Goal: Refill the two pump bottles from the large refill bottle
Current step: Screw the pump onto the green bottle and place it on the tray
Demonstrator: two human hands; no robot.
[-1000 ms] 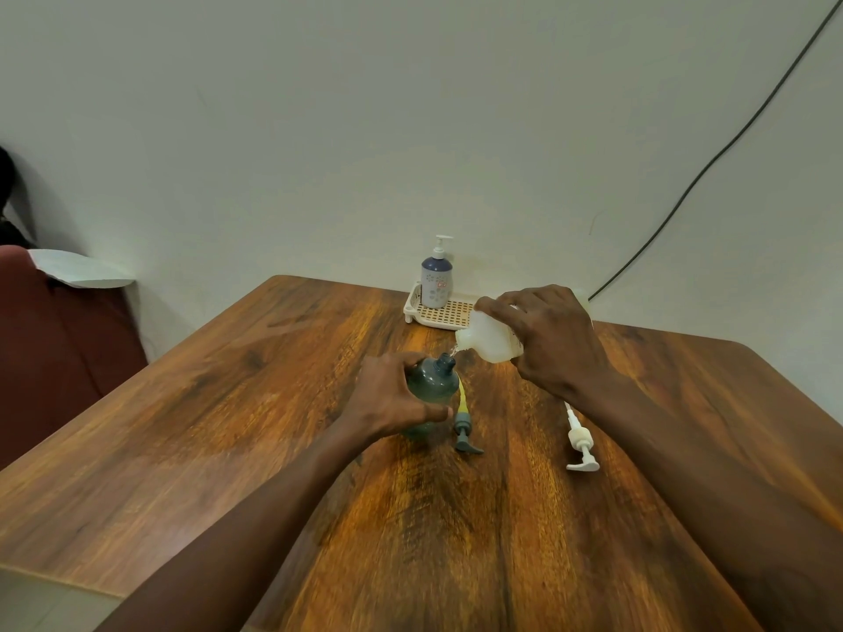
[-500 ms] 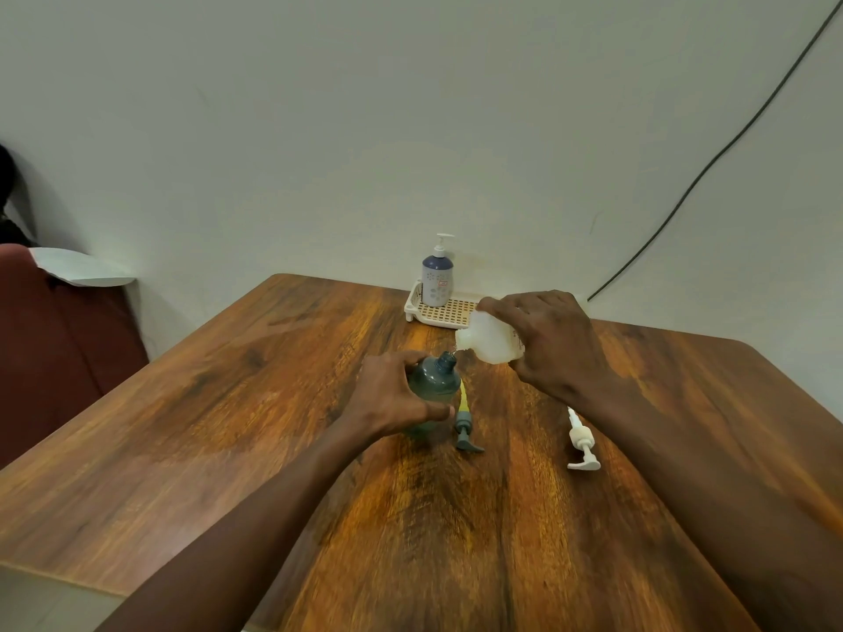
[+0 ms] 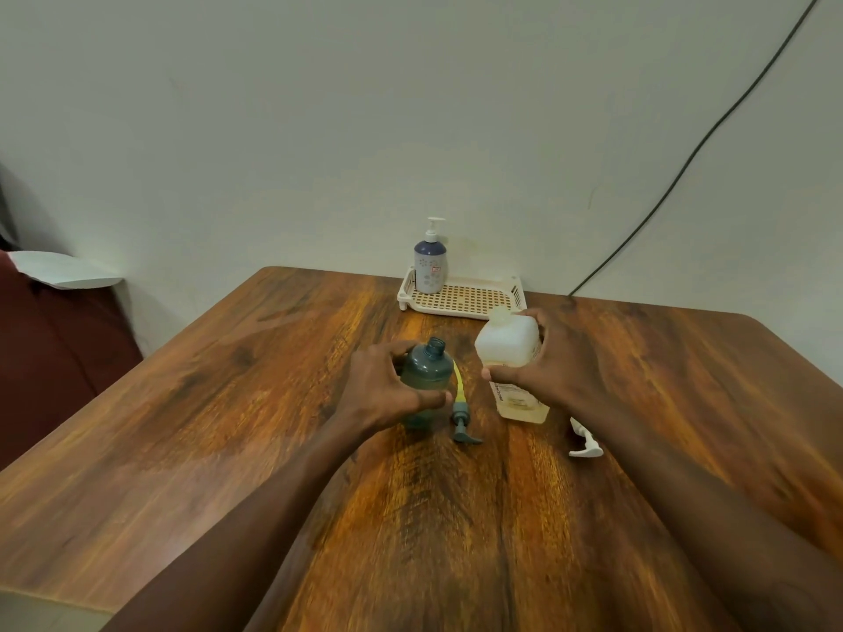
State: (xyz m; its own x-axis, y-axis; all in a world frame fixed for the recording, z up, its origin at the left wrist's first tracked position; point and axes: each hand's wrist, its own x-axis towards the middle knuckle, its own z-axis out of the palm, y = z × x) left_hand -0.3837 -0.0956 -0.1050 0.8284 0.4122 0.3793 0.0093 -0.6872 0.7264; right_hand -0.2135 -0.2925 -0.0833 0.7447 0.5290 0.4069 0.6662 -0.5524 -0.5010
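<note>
Both hands grip bottles on the wooden table [image 3: 228,403]. Her left hand [image 3: 383,390] wraps the open dark pump bottle [image 3: 426,371], hiding its lower half. Right hand [image 3: 543,371] clasps the upright white refill bottle [image 3: 506,348], label partly covered. Two loose pumps lie nearby, one half hidden by the forearm.

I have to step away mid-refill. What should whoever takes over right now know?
Left hand grips the open teal bottle, standing on the table. Right hand holds the refill bottle upright beside it. Teal pump and white pump lie loose on the table. Blue pump bottle stands capped in the white tray. Fill levels unclear. Left: refit the teal pump; check the blue one.
</note>
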